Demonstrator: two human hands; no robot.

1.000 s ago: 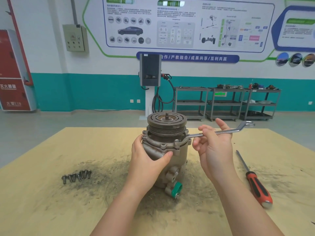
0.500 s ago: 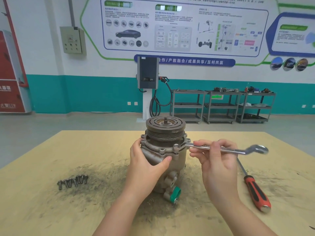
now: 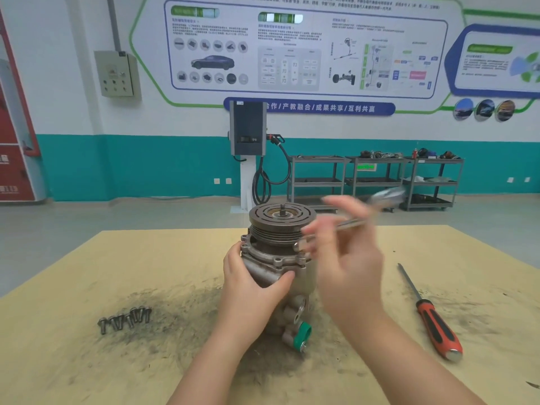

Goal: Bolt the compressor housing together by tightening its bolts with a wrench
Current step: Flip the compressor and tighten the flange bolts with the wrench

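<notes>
The compressor housing (image 3: 280, 267) stands upright at the middle of the frame on the yellow-brown table (image 3: 87, 287), its grooved pulley (image 3: 283, 220) on top. The left hand (image 3: 248, 290) is wrapped round the near left side of the body, thumb pressed across the front, bracing it. The right hand (image 3: 347, 258) is blurred just right of the pulley, fingers curled round the shank of the wrench (image 3: 350, 222), whose far end smears toward the upper right while its near end sits close to a bolt (image 3: 301, 254) on the flange's right edge (whether the head is actually seated on it, I cannot tell through the blur). I'd judge this to be the tightening step, mid-stroke on that right-hand bolt. The next move seems to call for seating the wrench squarely before pulling, with the left hand holding firm against the twist. Spare bolts (image 3: 125, 318) lie in a cluster at the lower left, well apart from the housing, so more fastening probably remains. A red-handled screwdriver (image 3: 432, 317) lies untouched at the right.
</notes>
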